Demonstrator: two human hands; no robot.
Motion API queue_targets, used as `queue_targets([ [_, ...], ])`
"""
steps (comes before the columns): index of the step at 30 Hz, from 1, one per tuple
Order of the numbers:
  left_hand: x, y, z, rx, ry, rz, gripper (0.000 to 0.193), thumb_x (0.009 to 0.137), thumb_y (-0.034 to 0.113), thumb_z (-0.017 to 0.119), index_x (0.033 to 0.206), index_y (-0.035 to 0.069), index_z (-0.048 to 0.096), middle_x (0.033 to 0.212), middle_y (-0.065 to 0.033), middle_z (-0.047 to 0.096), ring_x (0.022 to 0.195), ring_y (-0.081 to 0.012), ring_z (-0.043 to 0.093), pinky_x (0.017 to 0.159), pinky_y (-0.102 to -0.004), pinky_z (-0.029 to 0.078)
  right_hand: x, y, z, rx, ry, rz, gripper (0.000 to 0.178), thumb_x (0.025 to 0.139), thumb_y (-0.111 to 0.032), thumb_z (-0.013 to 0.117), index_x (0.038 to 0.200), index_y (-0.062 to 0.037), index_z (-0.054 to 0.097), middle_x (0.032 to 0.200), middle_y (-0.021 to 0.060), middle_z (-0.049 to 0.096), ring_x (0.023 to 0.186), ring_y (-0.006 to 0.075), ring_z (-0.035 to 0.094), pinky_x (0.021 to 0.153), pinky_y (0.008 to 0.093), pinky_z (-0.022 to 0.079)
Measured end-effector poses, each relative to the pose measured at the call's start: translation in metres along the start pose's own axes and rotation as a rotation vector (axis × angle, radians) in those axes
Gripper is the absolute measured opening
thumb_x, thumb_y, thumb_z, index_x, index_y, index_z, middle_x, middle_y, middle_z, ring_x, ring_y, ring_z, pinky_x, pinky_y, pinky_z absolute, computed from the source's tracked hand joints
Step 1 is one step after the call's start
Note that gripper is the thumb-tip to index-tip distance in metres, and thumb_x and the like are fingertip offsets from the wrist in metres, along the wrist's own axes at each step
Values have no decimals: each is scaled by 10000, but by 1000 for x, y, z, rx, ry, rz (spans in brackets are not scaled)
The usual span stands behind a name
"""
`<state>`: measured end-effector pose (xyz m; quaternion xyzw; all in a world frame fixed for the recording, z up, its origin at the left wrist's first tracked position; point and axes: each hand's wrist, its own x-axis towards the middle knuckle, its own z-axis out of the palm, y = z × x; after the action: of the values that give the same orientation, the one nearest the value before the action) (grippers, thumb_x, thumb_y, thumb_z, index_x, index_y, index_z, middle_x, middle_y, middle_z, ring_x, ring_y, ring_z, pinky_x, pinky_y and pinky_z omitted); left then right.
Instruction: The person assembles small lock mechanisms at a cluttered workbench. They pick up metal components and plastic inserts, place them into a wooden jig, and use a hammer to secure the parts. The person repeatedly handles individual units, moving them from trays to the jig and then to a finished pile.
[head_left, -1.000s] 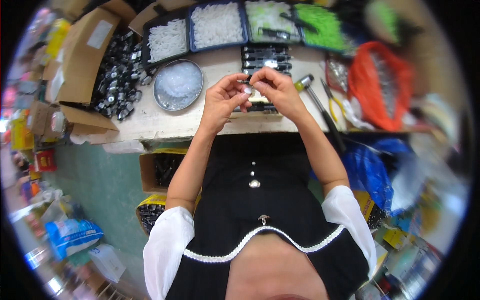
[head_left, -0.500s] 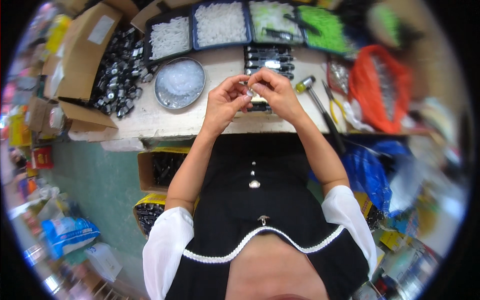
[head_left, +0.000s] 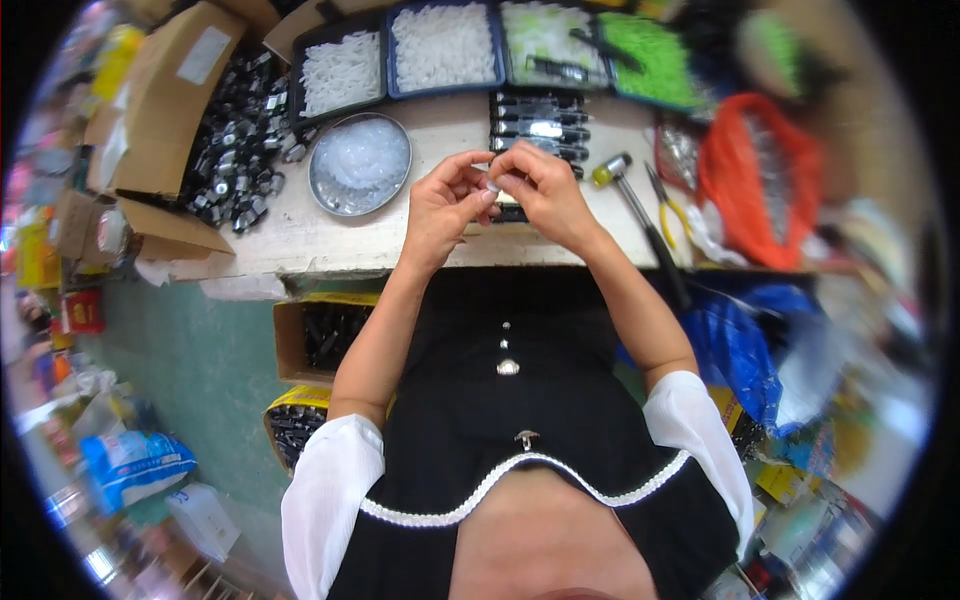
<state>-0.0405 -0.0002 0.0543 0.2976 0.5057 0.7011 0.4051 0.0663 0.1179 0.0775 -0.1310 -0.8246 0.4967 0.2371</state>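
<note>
My left hand [head_left: 445, 207] and my right hand [head_left: 548, 196] meet over the front of the workbench, fingertips pinched together. Between them is a small whitish piece [head_left: 493, 186]; its exact kind is too small to tell. Just beyond my fingers, several black tool-like bodies [head_left: 540, 115] with clear middles lie side by side in a stack. Another dark one [head_left: 510, 213] shows partly beneath my hands. To the left stands a round metal dish [head_left: 358, 205] of small translucent pieces.
Trays of white parts [head_left: 443, 45] and green parts [head_left: 650, 60] line the back. Black-and-silver fittings [head_left: 240, 150] spill from a cardboard box [head_left: 180, 110] at left. A hammer [head_left: 640, 205], yellow-handled pliers [head_left: 672, 215] and a red plastic bag [head_left: 735, 190] lie at right.
My right hand has shifted slightly left, its fingers curling closer over the small piece. My left hand stays nearly in place.
</note>
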Motion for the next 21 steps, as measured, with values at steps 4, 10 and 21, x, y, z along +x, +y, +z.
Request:
queue_targets([
  [4,-2,-4,-1,-78,48,9,303,810,-29,600,1111,-15,565,832,-60,590,675,-118,599,537,-224,490,0,2,2,16,54,-24,57,796,-29,578,842,5,574,784,93,537,702,218,543,614,308,431],
  [10,-6,-9,0,-203,73,-14,212,820,7,611,1028,-37,608,808,-79,625,651,-122,604,524,-229,494,-8,5,7,45,139,-95,56,799,-20,590,844,6,570,798,81,533,694,195,536,594,287,424],
  [21,-8,-10,6,242,167,65,209,811,74,653,1003,-9,641,780,-27,592,605,-73,536,519,-198,443,-12,27,17,-175,191,-267,50,770,-3,571,799,-14,531,776,93,505,751,264,500,658,344,375],
])
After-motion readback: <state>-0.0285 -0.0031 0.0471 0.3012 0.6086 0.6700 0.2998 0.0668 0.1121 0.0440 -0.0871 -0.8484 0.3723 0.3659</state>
